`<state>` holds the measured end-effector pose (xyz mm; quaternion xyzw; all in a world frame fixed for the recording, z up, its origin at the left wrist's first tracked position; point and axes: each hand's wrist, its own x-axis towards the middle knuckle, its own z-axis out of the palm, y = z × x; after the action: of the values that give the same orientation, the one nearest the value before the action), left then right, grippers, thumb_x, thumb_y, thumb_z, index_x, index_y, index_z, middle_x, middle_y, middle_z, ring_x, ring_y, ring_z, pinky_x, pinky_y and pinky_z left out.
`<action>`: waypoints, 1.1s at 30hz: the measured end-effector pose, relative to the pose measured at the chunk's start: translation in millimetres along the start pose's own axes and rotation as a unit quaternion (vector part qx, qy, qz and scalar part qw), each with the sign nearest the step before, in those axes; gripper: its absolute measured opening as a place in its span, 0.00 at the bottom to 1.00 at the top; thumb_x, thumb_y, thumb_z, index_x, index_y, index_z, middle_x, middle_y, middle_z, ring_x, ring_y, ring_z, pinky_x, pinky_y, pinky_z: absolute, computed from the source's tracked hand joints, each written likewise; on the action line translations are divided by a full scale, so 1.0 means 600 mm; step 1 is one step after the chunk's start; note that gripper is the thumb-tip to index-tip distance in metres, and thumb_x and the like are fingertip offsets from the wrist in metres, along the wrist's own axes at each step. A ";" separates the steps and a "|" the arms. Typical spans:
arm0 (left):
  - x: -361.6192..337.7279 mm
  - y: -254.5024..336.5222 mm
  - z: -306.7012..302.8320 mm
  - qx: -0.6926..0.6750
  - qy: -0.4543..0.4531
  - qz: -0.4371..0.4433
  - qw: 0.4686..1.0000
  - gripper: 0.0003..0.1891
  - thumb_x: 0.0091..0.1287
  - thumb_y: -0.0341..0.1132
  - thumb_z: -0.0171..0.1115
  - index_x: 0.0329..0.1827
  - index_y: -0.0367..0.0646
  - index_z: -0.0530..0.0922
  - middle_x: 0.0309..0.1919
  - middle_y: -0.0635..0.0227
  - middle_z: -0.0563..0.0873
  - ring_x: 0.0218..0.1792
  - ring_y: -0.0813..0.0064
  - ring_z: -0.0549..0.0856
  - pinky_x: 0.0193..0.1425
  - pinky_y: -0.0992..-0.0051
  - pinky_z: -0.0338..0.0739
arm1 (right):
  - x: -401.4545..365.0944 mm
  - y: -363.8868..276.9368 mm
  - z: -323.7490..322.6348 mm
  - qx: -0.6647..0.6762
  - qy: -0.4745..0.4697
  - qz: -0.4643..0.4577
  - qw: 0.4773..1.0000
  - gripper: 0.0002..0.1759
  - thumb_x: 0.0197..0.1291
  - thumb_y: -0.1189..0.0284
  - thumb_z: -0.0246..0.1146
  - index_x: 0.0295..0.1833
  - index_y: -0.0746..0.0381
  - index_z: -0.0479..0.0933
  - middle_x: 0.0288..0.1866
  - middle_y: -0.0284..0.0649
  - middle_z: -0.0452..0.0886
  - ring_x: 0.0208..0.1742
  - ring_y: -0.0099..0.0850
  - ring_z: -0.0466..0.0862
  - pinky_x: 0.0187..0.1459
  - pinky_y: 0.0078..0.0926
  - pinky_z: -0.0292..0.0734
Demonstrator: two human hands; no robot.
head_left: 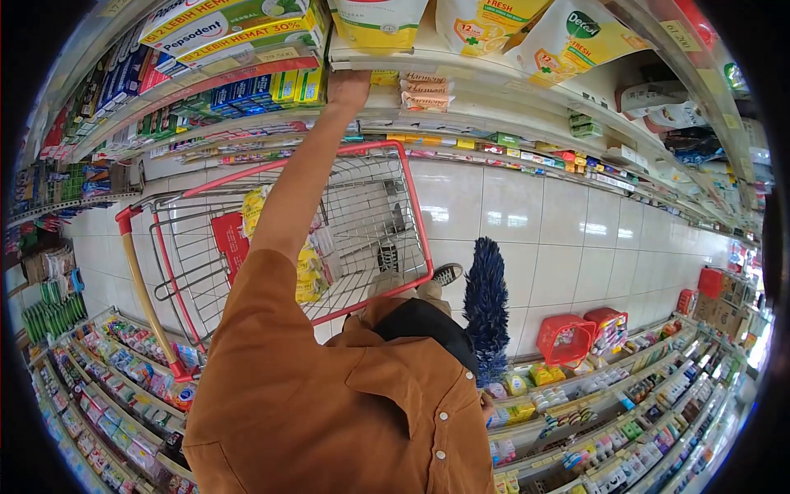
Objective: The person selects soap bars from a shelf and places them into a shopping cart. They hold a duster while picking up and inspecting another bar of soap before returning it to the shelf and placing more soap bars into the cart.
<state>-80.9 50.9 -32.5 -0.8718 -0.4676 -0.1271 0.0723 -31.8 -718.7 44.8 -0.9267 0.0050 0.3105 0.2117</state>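
Observation:
One arm stretches forward across the shopping cart (362,206), and my left hand (349,89) reaches into a shelf under the yellow pouches (377,25). Its fingers are hidden by the shelf edge. Right of that hand sit a yellow pack (384,78) and a stack of peach-coloured soap bars (425,92). At my right side, my right hand (487,405) shows only in part beside my shirt, at the lower end of a dark blue fluffy duster (486,300). Yellow packs (310,276) lie in the cart.
Toothpaste boxes (226,37) fill the shelf at the upper left. Red baskets (566,339) stand on the tiled floor (510,206) at the right. Stocked shelves (592,420) run behind me, and a long shelf edge (527,152) curves along the front.

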 end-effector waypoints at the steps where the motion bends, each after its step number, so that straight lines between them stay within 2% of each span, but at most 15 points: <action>1: -0.011 0.002 -0.012 -0.026 0.010 0.002 1.000 0.25 0.59 0.38 0.65 0.61 0.45 0.73 0.57 0.49 0.77 0.58 0.48 0.75 0.61 0.56 0.71 | 0.000 0.004 0.002 0.002 0.004 -0.016 1.000 0.23 0.69 0.62 0.58 0.31 0.74 0.75 0.19 0.44 0.73 0.26 0.24 0.65 0.27 0.31 0.65; 5: -0.093 0.036 -0.090 -0.167 0.054 -0.031 0.984 0.22 0.58 0.31 0.65 0.57 0.42 0.75 0.50 0.51 0.78 0.55 0.48 0.75 0.60 0.55 0.69 | 0.010 0.025 0.006 0.007 0.008 -0.028 1.000 0.23 0.68 0.61 0.58 0.33 0.74 0.76 0.19 0.46 0.74 0.26 0.25 0.66 0.28 0.32 0.65; 7: -0.163 0.055 -0.132 -0.264 0.163 0.013 0.951 0.15 0.61 0.28 0.60 0.52 0.42 0.76 0.48 0.52 0.77 0.51 0.50 0.76 0.56 0.55 0.73 | 0.024 0.035 0.007 0.000 0.003 -0.024 1.000 0.23 0.68 0.60 0.58 0.33 0.74 0.76 0.19 0.46 0.74 0.26 0.26 0.66 0.28 0.33 0.66; 9: -0.247 0.067 -0.170 -0.287 0.150 0.018 0.946 0.15 0.59 0.29 0.64 0.49 0.44 0.77 0.46 0.54 0.76 0.48 0.51 0.76 0.54 0.58 0.73 | 0.036 0.045 0.010 -0.009 0.000 -0.022 1.000 0.23 0.67 0.60 0.58 0.33 0.74 0.76 0.19 0.46 0.74 0.26 0.27 0.66 0.28 0.33 0.66; 11: -0.348 0.073 -0.176 -0.331 0.086 -0.008 0.939 0.14 0.58 0.30 0.65 0.47 0.46 0.77 0.45 0.56 0.77 0.48 0.53 0.76 0.54 0.59 0.72 | 0.047 0.051 0.012 -0.020 -0.004 -0.021 1.000 0.24 0.67 0.59 0.59 0.33 0.74 0.76 0.20 0.46 0.74 0.26 0.27 0.67 0.28 0.34 0.66; 13: -0.444 0.062 -0.156 -0.451 -0.084 -0.069 0.886 0.15 0.57 0.31 0.67 0.47 0.46 0.76 0.44 0.57 0.77 0.49 0.54 0.76 0.55 0.58 0.71 | 0.058 0.056 0.012 -0.031 -0.007 -0.023 0.999 0.24 0.66 0.59 0.59 0.34 0.73 0.76 0.20 0.47 0.74 0.25 0.28 0.67 0.28 0.34 0.66; 16: -0.552 0.007 -0.101 -0.311 -0.185 -0.071 0.930 0.20 0.55 0.33 0.70 0.50 0.46 0.75 0.46 0.58 0.77 0.51 0.54 0.77 0.56 0.59 0.72 | 0.074 0.061 0.017 -0.042 -0.011 -0.030 0.999 0.24 0.66 0.58 0.59 0.34 0.73 0.77 0.20 0.47 0.74 0.25 0.28 0.67 0.29 0.35 0.66; 17: -0.573 -0.012 -0.090 -0.279 -0.189 -0.093 0.937 0.22 0.54 0.34 0.70 0.52 0.46 0.74 0.48 0.58 0.77 0.52 0.54 0.77 0.57 0.59 0.71 | 0.078 0.063 0.018 -0.047 -0.012 -0.031 0.998 0.24 0.66 0.58 0.60 0.34 0.73 0.77 0.20 0.47 0.74 0.25 0.29 0.67 0.29 0.35 0.66; 19: -0.611 -0.048 -0.077 -0.215 -0.201 -0.137 0.946 0.27 0.52 0.35 0.72 0.56 0.46 0.72 0.51 0.59 0.76 0.54 0.55 0.77 0.59 0.59 0.71 | 0.084 0.070 0.016 -0.054 -0.015 -0.034 0.998 0.24 0.65 0.58 0.60 0.34 0.73 0.77 0.20 0.48 0.74 0.25 0.29 0.67 0.29 0.35 0.66; 22: -0.645 -0.101 -0.059 -0.176 -0.236 -0.130 0.947 0.33 0.51 0.37 0.74 0.62 0.47 0.69 0.58 0.58 0.73 0.59 0.56 0.75 0.61 0.57 0.69 | 0.096 0.074 0.021 -0.065 -0.018 -0.043 0.997 0.25 0.65 0.57 0.60 0.34 0.73 0.77 0.20 0.48 0.74 0.25 0.30 0.67 0.29 0.36 0.67; 23: -0.666 -0.117 -0.045 -0.141 -0.273 -0.120 0.944 0.35 0.53 0.41 0.73 0.64 0.48 0.68 0.63 0.56 0.71 0.63 0.57 0.72 0.63 0.55 0.68 | 0.099 0.076 0.022 -0.067 -0.020 -0.045 0.997 0.25 0.64 0.57 0.60 0.34 0.73 0.77 0.20 0.48 0.74 0.25 0.30 0.68 0.29 0.36 0.67; 26: -0.673 -0.138 -0.056 -0.141 -0.343 -0.176 0.912 0.35 0.55 0.46 0.72 0.65 0.48 0.68 0.65 0.57 0.69 0.65 0.57 0.70 0.65 0.54 0.65 | 0.112 0.084 0.021 -0.071 -0.018 -0.053 0.996 0.25 0.64 0.56 0.61 0.35 0.73 0.78 0.20 0.49 0.75 0.25 0.31 0.68 0.29 0.37 0.67; 27: -0.673 -0.140 -0.066 -0.123 -0.346 -0.163 0.916 0.36 0.56 0.51 0.70 0.65 0.48 0.68 0.66 0.58 0.69 0.65 0.57 0.70 0.66 0.53 0.64 | 0.115 0.086 0.022 -0.073 -0.017 -0.056 0.996 0.26 0.64 0.56 0.61 0.35 0.73 0.78 0.20 0.49 0.75 0.25 0.31 0.68 0.30 0.37 0.67; 33: -0.625 -0.156 -0.067 -0.028 -0.442 -0.082 0.893 0.40 0.51 0.55 0.72 0.65 0.48 0.68 0.64 0.58 0.71 0.67 0.60 0.69 0.64 0.51 0.66 | 0.144 0.113 0.027 -0.082 -0.018 -0.078 0.993 0.26 0.62 0.54 0.62 0.35 0.73 0.78 0.20 0.50 0.75 0.25 0.33 0.68 0.30 0.38 0.67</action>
<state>-363.7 -206.1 -102.0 -0.7981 -0.5178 0.2526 -0.1766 19.1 -763.5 -43.5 -0.9328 -0.0968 0.3090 0.1584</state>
